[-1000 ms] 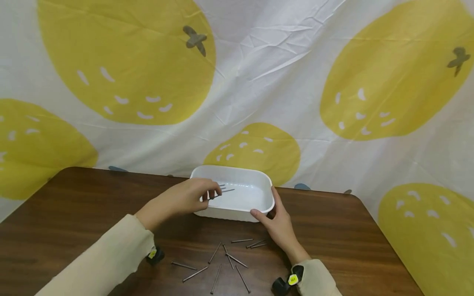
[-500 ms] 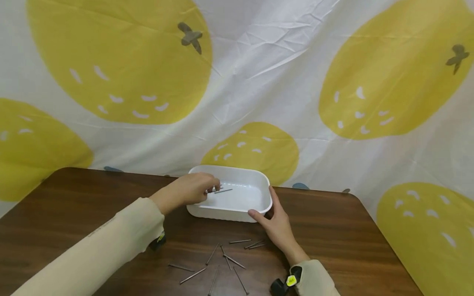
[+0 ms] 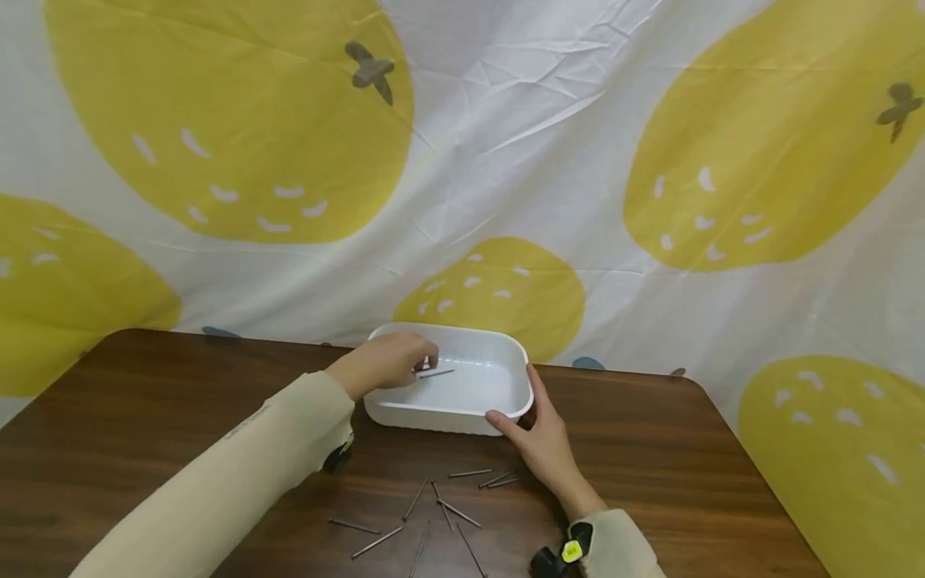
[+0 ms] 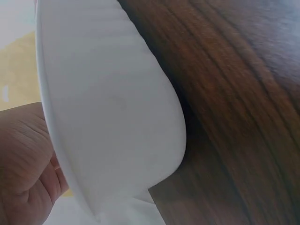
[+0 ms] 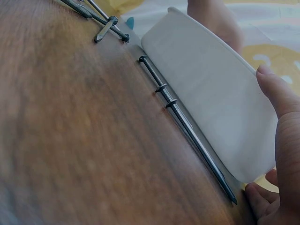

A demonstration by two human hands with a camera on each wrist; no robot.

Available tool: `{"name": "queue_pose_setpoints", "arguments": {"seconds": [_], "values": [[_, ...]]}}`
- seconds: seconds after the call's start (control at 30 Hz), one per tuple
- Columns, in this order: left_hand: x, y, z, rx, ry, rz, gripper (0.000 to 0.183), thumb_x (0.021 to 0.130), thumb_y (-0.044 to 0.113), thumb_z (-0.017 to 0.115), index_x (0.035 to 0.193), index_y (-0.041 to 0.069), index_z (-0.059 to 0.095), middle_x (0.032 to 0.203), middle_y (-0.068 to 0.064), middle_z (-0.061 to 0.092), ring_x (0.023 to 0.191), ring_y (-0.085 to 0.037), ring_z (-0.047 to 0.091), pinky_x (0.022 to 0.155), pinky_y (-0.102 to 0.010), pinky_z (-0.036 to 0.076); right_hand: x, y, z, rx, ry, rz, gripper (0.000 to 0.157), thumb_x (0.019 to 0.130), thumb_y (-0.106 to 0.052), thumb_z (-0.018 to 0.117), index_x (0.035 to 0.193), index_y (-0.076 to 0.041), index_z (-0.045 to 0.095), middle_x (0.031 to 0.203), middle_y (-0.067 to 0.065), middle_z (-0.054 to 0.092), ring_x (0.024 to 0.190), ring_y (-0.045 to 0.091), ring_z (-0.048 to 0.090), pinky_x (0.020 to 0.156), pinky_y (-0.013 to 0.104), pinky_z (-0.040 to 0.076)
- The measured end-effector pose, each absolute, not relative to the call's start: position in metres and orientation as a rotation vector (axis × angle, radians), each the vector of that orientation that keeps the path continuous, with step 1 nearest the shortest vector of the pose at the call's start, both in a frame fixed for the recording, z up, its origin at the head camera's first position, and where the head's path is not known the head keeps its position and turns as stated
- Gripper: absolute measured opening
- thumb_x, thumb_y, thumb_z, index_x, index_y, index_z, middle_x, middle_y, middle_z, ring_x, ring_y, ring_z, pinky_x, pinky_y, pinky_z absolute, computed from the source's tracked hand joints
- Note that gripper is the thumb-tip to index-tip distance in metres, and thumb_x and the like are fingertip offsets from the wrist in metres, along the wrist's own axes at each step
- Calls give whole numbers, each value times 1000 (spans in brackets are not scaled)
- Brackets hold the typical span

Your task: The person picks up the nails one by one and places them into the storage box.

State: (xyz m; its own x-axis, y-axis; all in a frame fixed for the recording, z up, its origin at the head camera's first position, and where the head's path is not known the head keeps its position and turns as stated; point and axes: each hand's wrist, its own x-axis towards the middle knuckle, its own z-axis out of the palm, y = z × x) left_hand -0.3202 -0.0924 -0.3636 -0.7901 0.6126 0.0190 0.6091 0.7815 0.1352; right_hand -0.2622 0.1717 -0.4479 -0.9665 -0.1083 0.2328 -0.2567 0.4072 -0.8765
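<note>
A white rectangular tray (image 3: 433, 417) with rounded corners stands on the table. My right hand (image 3: 538, 440) grips its right end, thumb on the near rim and fingers behind the corner. My left hand (image 3: 390, 360) reaches over the left side, its fingers bent down inside. Beside those fingertips a steel nail (image 3: 437, 373) lies on the tray floor, and part of another shows beneath them; whether they pinch one is hidden. In the left wrist view the tray wall (image 4: 112, 103) covers most of the left hand (image 4: 23, 164). From the right wrist, my right thumb (image 5: 274, 89) shows on the rim.
Several loose nails (image 3: 458, 514) lie scattered on the dark wooden table (image 3: 650, 449) in front of the tray. A few nails (image 5: 187, 126) sit close to the tray's near wall. A white cloth with yellow fruit prints (image 3: 506, 160) hangs behind the table.
My left hand has gone farther over the tray and lower into it, its forearm shifting right. Fewer nails show beside its fingers. The right hand keeps its grip on the tray.
</note>
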Motion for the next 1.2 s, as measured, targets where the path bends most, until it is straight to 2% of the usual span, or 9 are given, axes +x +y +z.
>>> {"name": "queue_pose_setpoints", "arguments": {"seconds": [0.17,0.37,0.67,0.9,1.2], "values": [[-330,-89,-365,945,2908,239,27,82,-7,65,104,6,73,89,-5,69,82,-16,60,79,-31,53,-263,171,-448,324,-2507,1614,94,86,-27,80,161,-20,24,159,16,40,135,34,55,108,49,48],[-338,-84,-365,881,2856,224,26,84,-6,63,105,7,73,94,-6,70,86,-17,62,83,-32,54,-262,170,-448,333,-2494,1631,94,86,-26,80,161,-21,24,160,15,40,136,33,54,108,48,47],[-345,-77,-362,842,2825,159,31,81,-8,62,105,8,73,98,-6,72,89,-18,63,84,-31,54,-264,173,-450,351,-2495,1627,95,87,-26,80,162,-18,23,161,15,38,137,33,53,107,47,47],[-348,-75,-368,779,2843,155,31,81,-7,61,101,14,74,96,0,70,87,-15,61,83,-31,53,-264,174,-450,342,-2497,1609,95,86,-27,80,162,-18,23,161,15,39,137,33,53,108,49,46],[-350,-76,-374,763,2858,188,28,81,-6,63,97,15,73,91,2,65,84,-15,56,78,-29,48,-264,174,-450,346,-2507,1608,94,87,-26,79,162,-17,22,161,16,37,138,33,52,109,49,46]]}}
